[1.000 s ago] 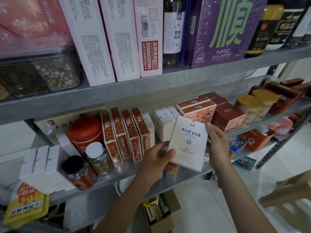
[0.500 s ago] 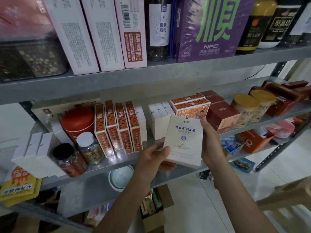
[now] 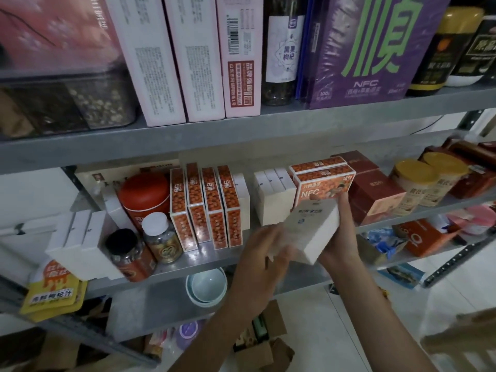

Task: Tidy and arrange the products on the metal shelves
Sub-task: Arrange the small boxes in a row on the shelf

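A flat white box (image 3: pixel 308 229) with blue print is held in front of the middle metal shelf (image 3: pixel 204 260), tilted with its face turned up and back. My left hand (image 3: pixel 264 248) grips its lower left corner. My right hand (image 3: pixel 342 232) holds its right side, fingers curled behind it. Just behind the box stand three white boxes (image 3: pixel 273 194) and a stack of orange NFC boxes (image 3: pixel 322 181). Several upright orange boxes (image 3: pixel 206 205) stand to the left.
A red tin (image 3: pixel 145 194), two small jars (image 3: pixel 161 237) and white boxes (image 3: pixel 77 240) fill the shelf's left end. Dark red boxes (image 3: pixel 373 194) and yellow-lidded tubs (image 3: pixel 418 181) sit right. The upper shelf (image 3: pixel 241 132) carries tall boxes and bottles. Bowls (image 3: pixel 206 285) lie below.
The white box has tipped from upright and facing me to lying tilted back, closer to the shelf. Both hands stayed on it.
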Demonstrator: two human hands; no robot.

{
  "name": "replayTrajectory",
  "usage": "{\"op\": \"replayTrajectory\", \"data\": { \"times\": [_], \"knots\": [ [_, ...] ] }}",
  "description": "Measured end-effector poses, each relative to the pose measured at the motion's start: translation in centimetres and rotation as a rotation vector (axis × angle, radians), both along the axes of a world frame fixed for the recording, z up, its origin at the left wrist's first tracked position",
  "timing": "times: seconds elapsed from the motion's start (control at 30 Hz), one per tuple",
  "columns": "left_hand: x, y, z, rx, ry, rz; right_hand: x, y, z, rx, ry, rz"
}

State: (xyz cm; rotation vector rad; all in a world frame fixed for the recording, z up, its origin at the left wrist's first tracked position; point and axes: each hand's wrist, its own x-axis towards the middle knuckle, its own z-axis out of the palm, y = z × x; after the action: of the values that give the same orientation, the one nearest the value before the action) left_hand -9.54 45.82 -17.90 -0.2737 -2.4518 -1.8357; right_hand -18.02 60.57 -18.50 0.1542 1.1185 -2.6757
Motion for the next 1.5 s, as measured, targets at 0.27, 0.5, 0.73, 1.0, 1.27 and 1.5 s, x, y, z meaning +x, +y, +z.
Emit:
{"op": "replayTrajectory", "data": {
  "times": [0.27,0.5,0.73,1.0,1.27,1.5],
  "knots": [
    [-1.8,-1.1,-1.4,-0.326,0.277,0.266,-0.7,-2.1,0.0,0.179,0.054,-0.009],
    [-3.8,-3.0,0.0,0.267,-0.024,0.222,-0.9,0.7,-0.9,0.257,0.154,0.101],
    [-4.8,-3.1,0.0,0.186,-0.018,0.273,-1.7,0.3,-0.8,0.401,0.131,-0.029],
    [-6.2,-2.4,-3.4,-0.632,0.317,0.252,-4.1,-0.1,-0.6,0.424,0.060,-0.143],
    [-7.5,-2.8,-3.0,-0.415,0.350,0.393,-5.0,1.1,0.0,0.596,0.212,-0.070],
    [-7.3,-3.5,-0.2,0.119,-0.008,0.196,-5.8,3.5,-0.1,0.836,0.551,0.208]
  ]
}}
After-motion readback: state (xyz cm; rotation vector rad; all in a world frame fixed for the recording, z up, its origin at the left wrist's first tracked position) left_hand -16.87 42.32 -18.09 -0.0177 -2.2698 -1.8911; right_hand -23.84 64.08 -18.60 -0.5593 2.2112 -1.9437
